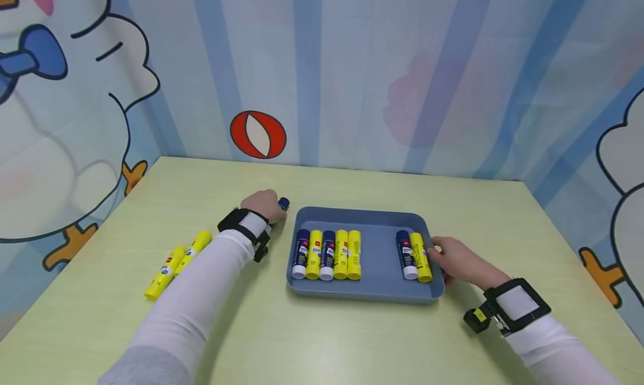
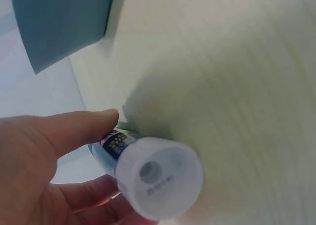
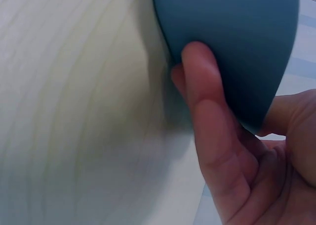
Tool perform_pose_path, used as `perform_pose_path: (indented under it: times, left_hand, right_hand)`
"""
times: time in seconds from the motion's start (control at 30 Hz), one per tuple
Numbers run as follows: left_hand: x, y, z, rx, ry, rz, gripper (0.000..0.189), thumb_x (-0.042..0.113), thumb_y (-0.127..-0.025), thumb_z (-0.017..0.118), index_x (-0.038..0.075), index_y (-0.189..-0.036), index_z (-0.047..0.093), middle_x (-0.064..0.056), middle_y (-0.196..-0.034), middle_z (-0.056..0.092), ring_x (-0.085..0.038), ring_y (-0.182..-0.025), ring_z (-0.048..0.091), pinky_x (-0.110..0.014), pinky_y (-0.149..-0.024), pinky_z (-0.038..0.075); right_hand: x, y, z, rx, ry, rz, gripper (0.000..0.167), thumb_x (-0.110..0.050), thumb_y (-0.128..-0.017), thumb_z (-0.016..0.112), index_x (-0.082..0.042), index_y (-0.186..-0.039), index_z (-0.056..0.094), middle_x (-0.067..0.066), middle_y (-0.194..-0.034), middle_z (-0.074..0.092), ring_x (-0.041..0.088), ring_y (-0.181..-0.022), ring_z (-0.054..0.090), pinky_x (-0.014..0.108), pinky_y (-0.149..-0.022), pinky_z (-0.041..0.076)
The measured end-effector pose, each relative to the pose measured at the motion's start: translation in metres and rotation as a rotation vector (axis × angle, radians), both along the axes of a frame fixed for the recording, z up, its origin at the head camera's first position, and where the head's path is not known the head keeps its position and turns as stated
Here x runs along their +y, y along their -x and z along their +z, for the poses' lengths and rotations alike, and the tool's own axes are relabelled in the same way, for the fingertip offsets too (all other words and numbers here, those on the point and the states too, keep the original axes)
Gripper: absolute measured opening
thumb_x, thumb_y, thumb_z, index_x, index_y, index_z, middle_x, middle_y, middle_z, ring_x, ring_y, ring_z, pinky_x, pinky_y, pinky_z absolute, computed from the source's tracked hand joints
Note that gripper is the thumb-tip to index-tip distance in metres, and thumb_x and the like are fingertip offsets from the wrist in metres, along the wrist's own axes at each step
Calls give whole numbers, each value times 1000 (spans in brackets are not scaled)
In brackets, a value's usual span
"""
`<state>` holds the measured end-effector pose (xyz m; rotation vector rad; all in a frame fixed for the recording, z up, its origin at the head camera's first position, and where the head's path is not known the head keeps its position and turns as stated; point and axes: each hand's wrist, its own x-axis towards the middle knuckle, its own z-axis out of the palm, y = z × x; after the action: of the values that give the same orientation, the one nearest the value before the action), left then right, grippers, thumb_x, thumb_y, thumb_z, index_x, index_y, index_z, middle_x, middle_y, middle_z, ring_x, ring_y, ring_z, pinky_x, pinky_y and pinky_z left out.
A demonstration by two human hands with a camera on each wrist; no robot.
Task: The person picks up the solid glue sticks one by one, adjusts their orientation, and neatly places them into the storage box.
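My left hand [image 1: 264, 204] holds a navy glue stick [image 1: 284, 204] just left of the tray; its dark cap pokes out past the fingers. In the left wrist view the white base of this glue stick [image 2: 160, 180] faces the camera, gripped between thumb and fingers close over the table. The blue-grey tray [image 1: 382, 245] carries a row of navy and yellow glue sticks on its left side. A navy glue stick [image 1: 406, 255] and a yellow one [image 1: 421, 257] lie at its right end. My right hand [image 1: 460, 260] grips the tray's right wall, thumb at the rim and fingers outside.
Two yellow glue sticks, one nearer [image 1: 165, 273] and one farther [image 1: 193, 251], lie beside the left forearm, which partly covers them. The pale wooden table [image 1: 352, 346] ends at a patterned cloth backdrop [image 1: 347, 83].
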<state>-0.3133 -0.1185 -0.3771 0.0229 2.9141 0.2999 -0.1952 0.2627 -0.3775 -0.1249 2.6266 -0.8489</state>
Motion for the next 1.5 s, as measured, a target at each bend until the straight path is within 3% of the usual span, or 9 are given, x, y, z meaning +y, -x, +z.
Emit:
perform_pose_path:
  times: [0.27,0.43,0.73,1.07,1.27,1.5]
  left_hand:
    - [-7,4,-7,11,-60,6,29,33,-88,65,5,-84,59,-8,-75,57,-21,-67,55,-30,-55,42]
    - [-8,2,-6,67,-151,16,33,35,-92,63,5,-79,58,-7,-69,56,-20,-60,55,-28,-51,40]
    - [5,-10,13,248,-308,1,41,37,-94,63,-1,-110,62,-14,-91,66,-25,-75,60,-33,-63,49]
    - [33,-30,36,369,-422,-137,35,35,-95,63,4,-112,60,-10,-85,64,-22,-66,57,-30,-55,46]
    - [58,-46,43,331,-504,-244,37,35,-95,63,5,-116,60,-9,-94,65,-18,-67,58,-28,-55,47]
    - [94,-66,42,174,-596,-328,39,37,-96,62,6,-120,62,-5,-101,64,-17,-78,58,-27,-62,48]
  right_hand:
    - [1,0,-2,0,-5,-7,44,-10,-103,41,18,-136,33,26,-102,63,20,-58,63,35,-54,56]
    - [1,-1,-2,-3,-2,-14,44,-10,-103,41,18,-136,32,27,-103,62,20,-58,63,35,-54,56]
    - [1,-1,-2,-5,0,-14,45,-10,-103,41,18,-137,32,27,-104,62,21,-58,63,35,-54,56]
    - [1,1,-3,-2,1,-17,44,-10,-103,41,18,-136,32,25,-101,63,20,-58,63,35,-54,56]
    - [1,2,-5,2,11,-13,44,-10,-103,40,18,-136,33,25,-102,63,21,-57,63,35,-53,56]
    - [0,2,-3,6,8,-14,43,-10,-103,40,17,-136,33,24,-100,63,20,-57,63,35,-53,55]
